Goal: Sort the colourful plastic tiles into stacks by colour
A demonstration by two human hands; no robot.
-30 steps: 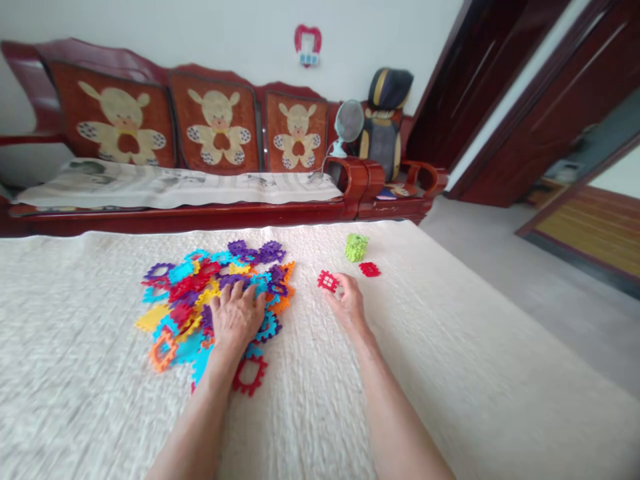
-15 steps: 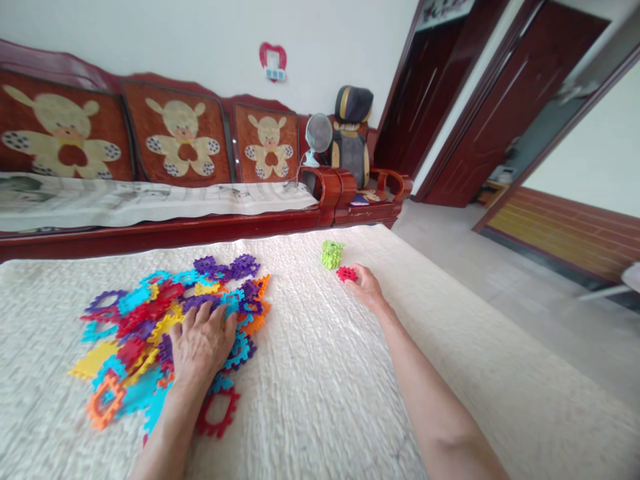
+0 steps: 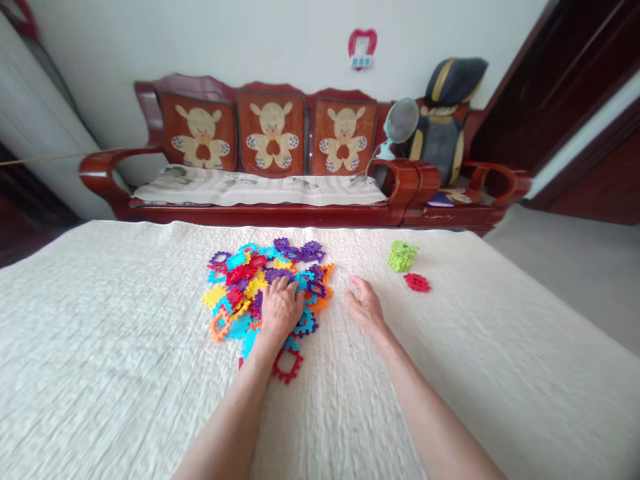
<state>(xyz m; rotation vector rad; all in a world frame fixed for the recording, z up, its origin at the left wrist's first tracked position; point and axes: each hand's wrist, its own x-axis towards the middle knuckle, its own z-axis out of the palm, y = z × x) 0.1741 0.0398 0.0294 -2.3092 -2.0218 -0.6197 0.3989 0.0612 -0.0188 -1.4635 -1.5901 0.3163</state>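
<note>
My left hand (image 3: pixel 281 308) lies over the pile of toothed plastic building pieces, its fingers spread on purple and blue ones. Around it are yellow pieces (image 3: pixel 215 296), red pieces and orange frame pieces (image 3: pixel 220 326); a square red frame (image 3: pixel 287 366) sits at the pile's near edge. What is under my palm is hidden. My right hand (image 3: pixel 365 305) is empty, fingers apart, just right of the pile. Farther right, a flat red piece (image 3: pixel 417 283) rests on the cover, close in front of a stack of lime-green pieces (image 3: pixel 402 256).
A cream quilted cover (image 3: pixel 150 373) spreads over the table. Behind it stands a red wooden sofa (image 3: pixel 280 215) with bear-patterned cushions (image 3: pixel 273 133). A small fan (image 3: pixel 401 121) stands by the sofa arm, next to a wooden armchair (image 3: pixel 500 175).
My right hand has let go of the red piece by the green stack and moved left toward the pile. My left hand stays on the pile. The view has turned left.
</note>
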